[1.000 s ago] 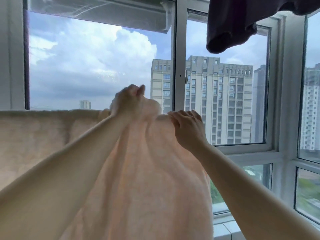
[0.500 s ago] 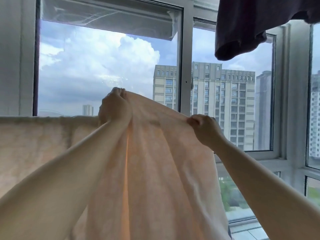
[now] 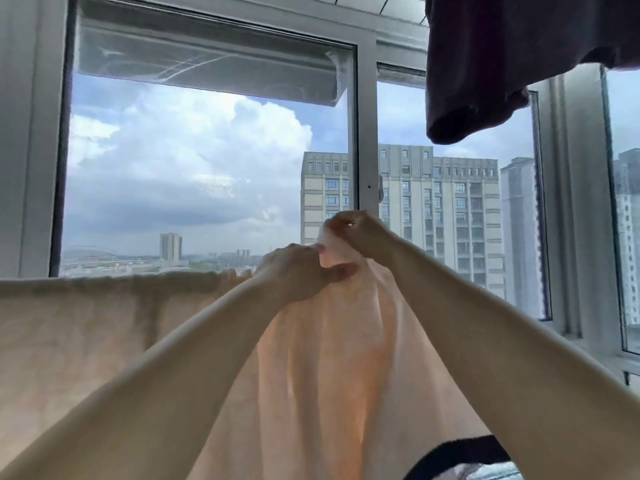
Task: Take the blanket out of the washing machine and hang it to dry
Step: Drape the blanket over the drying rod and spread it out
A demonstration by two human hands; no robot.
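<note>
We judge the blanket [image 3: 86, 317] mostly hung at lower left, while our left hand [image 3: 298, 275] and right hand [image 3: 360, 233] pinch its last raised corner, not yet draped.

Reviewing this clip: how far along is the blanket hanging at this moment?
Done: the blanket is out of the machine, its left stretch already draped level before the window. In hand: left hand and right hand grip a bunched upper edge. Left: spreading that bunched right portion out.

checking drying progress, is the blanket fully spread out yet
Not fully: the blanket lies flat at left, but the left hand and right hand hold bunched folds.
</note>
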